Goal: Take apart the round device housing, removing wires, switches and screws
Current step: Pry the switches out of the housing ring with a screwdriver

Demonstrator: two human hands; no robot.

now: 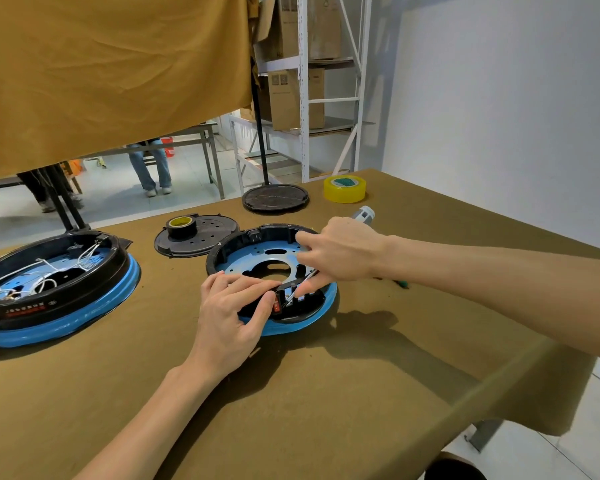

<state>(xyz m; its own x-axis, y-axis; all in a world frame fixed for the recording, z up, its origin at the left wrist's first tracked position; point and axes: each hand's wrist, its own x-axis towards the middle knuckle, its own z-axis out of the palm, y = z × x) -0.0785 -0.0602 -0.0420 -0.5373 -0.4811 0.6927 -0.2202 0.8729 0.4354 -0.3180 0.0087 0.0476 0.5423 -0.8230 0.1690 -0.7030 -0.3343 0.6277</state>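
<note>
Blue-rimmed housing (pixel 257 252) (switch (pixel 278 303) pinched) under both hands.

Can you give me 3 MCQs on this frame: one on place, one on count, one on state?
1. Where does the black tape roll sit?
A. on the black round cover
B. inside the near housing
C. on the shelf

2. How many tape rolls lie on the table?
A. one
B. two
C. four

3. What is the left hand doing?
A. hanging idle off the table
B. gripping the front edge of the round housing by the red switch
C. holding the yellow tape roll

Answers:
1 A: the black roll stands on top of the perforated cover behind the housing.
2 B: the black roll and the yellow tape roll at the far edge.
3 B: its fingers curl over the housing's near rim, while the right hand reaches in beside it.
</note>
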